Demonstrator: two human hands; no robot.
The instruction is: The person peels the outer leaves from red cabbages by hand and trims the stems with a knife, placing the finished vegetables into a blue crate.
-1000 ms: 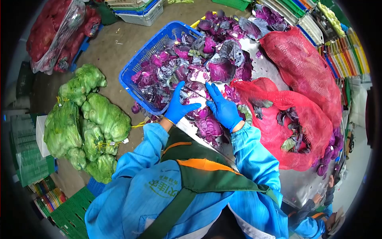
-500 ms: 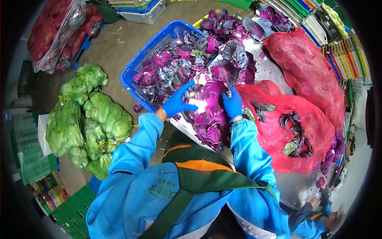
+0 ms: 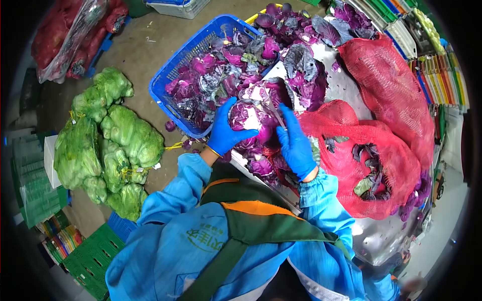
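Observation:
My left hand (image 3: 227,131), in a blue glove, grips the side of a red cabbage (image 3: 247,116) whose pale cut base faces up. Just right of the cabbage, my gloved right hand (image 3: 296,146) holds a knife (image 3: 275,114); its thin blade points up and left beside the cabbage, and its handle is mostly hidden by the fingers. Beyond both hands, a blue basket (image 3: 156,84) is heaped with loose purple leaves (image 3: 203,65). More purple cabbage pieces (image 3: 260,165) lie below the held cabbage.
Red mesh sacks (image 3: 391,85) lie on the metal table (image 3: 346,93) at the right, one open with dark leaves inside. Bagged green vegetables (image 3: 133,135) stand on the floor at left. Green crates (image 3: 95,258) are at lower left. Another person's blue sleeve (image 3: 384,288) shows at lower right.
My right hand has moved slightly down and has turned, with the knife blade now visible. The cabbage in my left hand shows its cut base more clearly. The view has shifted a little.

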